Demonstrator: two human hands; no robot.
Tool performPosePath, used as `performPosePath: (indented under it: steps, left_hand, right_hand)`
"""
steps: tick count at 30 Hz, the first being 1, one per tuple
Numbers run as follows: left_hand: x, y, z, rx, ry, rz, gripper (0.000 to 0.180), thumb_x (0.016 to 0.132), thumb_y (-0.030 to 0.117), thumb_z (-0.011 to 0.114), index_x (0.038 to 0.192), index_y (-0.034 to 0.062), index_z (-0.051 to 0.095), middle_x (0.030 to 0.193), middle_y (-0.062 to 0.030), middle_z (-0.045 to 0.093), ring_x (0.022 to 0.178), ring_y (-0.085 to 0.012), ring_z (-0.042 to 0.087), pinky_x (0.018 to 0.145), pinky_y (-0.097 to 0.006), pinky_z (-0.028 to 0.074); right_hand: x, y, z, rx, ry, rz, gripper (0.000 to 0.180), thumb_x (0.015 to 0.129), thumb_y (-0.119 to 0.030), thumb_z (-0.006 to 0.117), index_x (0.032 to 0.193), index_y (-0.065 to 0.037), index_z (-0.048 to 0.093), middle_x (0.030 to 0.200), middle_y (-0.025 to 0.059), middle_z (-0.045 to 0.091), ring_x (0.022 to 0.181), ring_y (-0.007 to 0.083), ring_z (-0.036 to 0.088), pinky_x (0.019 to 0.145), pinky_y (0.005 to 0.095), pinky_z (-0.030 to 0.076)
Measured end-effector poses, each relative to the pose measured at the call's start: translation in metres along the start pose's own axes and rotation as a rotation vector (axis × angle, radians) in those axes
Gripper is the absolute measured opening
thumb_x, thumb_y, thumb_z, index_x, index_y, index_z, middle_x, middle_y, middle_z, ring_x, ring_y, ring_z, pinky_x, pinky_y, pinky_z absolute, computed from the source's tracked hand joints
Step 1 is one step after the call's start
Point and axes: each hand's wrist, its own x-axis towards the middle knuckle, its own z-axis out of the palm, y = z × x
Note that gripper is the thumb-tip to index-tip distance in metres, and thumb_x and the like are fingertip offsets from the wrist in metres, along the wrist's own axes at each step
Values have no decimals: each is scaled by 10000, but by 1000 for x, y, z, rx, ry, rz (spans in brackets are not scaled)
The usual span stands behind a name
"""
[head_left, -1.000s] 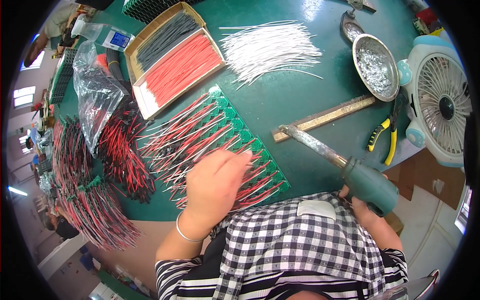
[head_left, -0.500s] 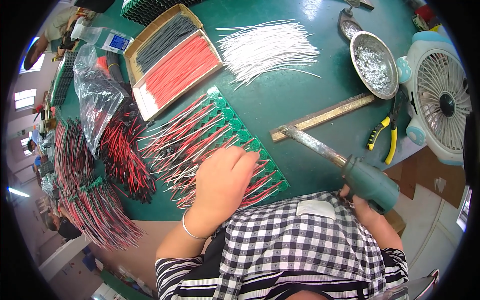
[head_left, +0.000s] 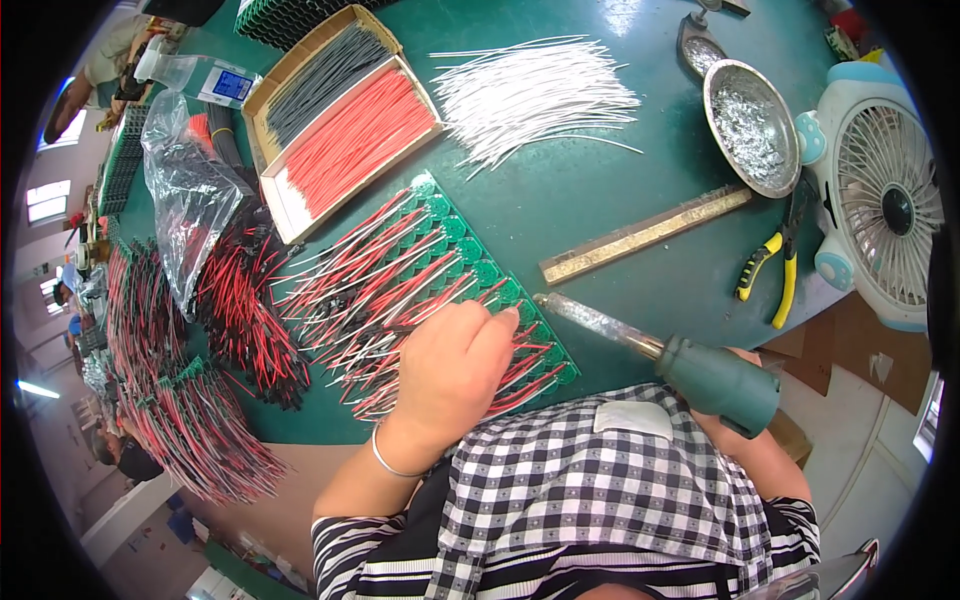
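Note:
My right hand (head_left: 718, 432) grips a green soldering gun (head_left: 715, 385), which hides most of its fingers. The gun's long metal barrel points left. Its tip sits just right of a panel of round green circuit boards (head_left: 487, 272), apart from the wooden bar behind it. Red and white wires (head_left: 370, 285) run leftward from the panel in rows. Over the near part of these wires lies my left hand (head_left: 452, 365), fingers curled into a pinch at the boards' edge. Whatever is between its fingertips is too small to make out.
Behind the panel are a cardboard box (head_left: 270, 200) of black and red wires and a white wire pile (head_left: 540, 95). A wooden bar (head_left: 645, 235), metal bowl (head_left: 711, 125), pliers (head_left: 786, 275) and fan (head_left: 880, 210) are rightward. Wired bundles (head_left: 215, 430) and a plastic bag (head_left: 190, 190) lie left.
The soldering gun's tip has come off the wooden bar and moved left and nearer, toward the boards. My left hand has shifted slightly, staying over the wires.

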Motion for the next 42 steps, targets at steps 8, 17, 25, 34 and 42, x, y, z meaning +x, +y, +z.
performPosePath:
  steps: [8, 17, 25, 34, 42]
  left_hand:
    - [1, -3, 5, -90, 60, -60, 172, 690, -5, 696, 831, 55, 619, 705, -57, 538, 554, -223, 540, 484, -329, 437]
    - [6, 5, 4, 48, -32, -111, 158, 730, 38, 685, 811, 72, 554, 748, -61, 537, 541, -227, 546, 471, -323, 436]
    - [9, 3, 0, 34, 38, -53, 149, 686, 28, 679, 766, 75, 563, 784, -50, 568, 615, -225, 560, 537, -326, 448]
    - [15, 6, 6, 64, 15, -102, 179, 627, 10, 664, 752, 72, 552, 802, -51, 572, 708, -225, 572, 584, -327, 458]
    - [14, 5, 9, 66, 42, -84, 198, 603, 1, 668, 739, 73, 544, 790, -47, 565, 695, -225, 570, 566, -325, 455]
  right_hand:
    - [18, -5, -2, -22, 17, -182, 222, 706, -53, 649, 927, -31, 652, 870, 122, 647, 738, 299, 630, 665, 372, 509]
    - [18, -2, -3, -53, -4, -196, 230, 713, -53, 647, 941, -22, 652, 888, 130, 650, 753, 304, 632, 672, 377, 509]
    - [18, 0, -2, -41, 1, -193, 231, 715, -69, 644, 943, -33, 653, 899, 120, 653, 768, 302, 636, 683, 380, 509]
    - [11, 5, -1, -36, -14, -181, 229, 724, -88, 639, 947, -35, 653, 901, 117, 653, 771, 305, 635, 690, 380, 508]
    - [0, 10, 2, -19, -71, -30, 281, 731, -176, 632, 992, -78, 666, 1001, 95, 639, 938, 316, 552, 843, 421, 404]
